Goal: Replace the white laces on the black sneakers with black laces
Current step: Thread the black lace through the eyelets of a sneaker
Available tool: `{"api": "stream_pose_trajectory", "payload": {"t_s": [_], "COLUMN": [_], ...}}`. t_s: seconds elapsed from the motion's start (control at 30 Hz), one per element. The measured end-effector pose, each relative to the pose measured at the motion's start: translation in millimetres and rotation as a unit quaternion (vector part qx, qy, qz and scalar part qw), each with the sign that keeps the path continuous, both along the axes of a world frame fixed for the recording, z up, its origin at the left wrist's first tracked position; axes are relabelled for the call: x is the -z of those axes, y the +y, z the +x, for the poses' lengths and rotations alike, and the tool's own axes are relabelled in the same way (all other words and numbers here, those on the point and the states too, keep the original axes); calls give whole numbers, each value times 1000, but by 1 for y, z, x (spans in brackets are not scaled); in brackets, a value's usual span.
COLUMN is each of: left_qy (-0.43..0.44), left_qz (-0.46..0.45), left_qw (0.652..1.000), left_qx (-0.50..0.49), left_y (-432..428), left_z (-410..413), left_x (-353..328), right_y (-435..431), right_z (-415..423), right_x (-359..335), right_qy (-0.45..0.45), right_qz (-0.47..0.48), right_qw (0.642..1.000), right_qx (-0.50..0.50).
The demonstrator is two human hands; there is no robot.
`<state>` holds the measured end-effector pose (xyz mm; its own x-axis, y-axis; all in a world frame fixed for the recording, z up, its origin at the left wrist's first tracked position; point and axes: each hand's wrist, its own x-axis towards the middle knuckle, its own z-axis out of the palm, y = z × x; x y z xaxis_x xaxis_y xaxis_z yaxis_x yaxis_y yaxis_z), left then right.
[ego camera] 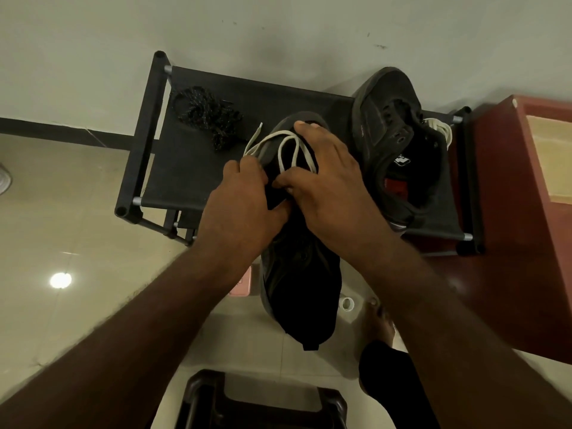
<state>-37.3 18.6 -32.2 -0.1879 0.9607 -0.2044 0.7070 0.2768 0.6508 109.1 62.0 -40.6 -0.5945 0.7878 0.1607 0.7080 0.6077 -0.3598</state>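
A black sneaker (301,274) is held in front of me over the near edge of a black rack, toe pointing away. Loops of its white lace (286,147) lie loose over the toe end. My left hand (244,199) grips the sneaker's left side by the lace holes. My right hand (325,178) lies over the top of the sneaker, its fingers pinching the white lace near the tongue. The second black sneaker (399,140) lies unlaced on the rack at right, a white lace (441,128) bunched behind it. The black laces (204,116) sit in a tangle at the rack's left.
The black fabric-topped rack (192,168) stands against a white wall. A red-brown cabinet (523,212) is at right. A dark stool (263,404) is below me. On the tiled floor lie a pink phone (241,284) and a small tape roll (347,303), beside my foot (376,323).
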Motion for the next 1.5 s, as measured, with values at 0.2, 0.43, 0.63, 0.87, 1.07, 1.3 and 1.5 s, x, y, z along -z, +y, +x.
{"api": "stream_pose_trajectory", "payload": {"t_s": [0.2,0.43,0.63,0.87,1.07,1.3,1.5], "left_qy": [-1,2,3,8,5,-2,15], "left_qz": [-2,-2,3,1,4,2,-3], "left_qw": [1000,1000,1000,1000,1000,1000,1000], "left_qx": [-1,1,-3,3,7,2,1], "left_y": [0,-1,-3,-3,-2,-2,-1], "left_z": [-1,-1,-3,-2,-3,-4,-2], "left_x": [2,2,-1,-2,1,0,-1], "right_y": [0,0,7,1,-1,3,1], "right_z": [0,-3,2,4,1,-1,2], "right_x": [-1,0,-1,-10,1,-8,-17], "right_qy": [4,14,231,221,65,291,290], "right_qz": [-15,-10,-47,2,-21,-72,-112], "right_qw": [1000,999,959,966,997,935,921], "right_qx": [15,29,156,137,48,192,235]}}
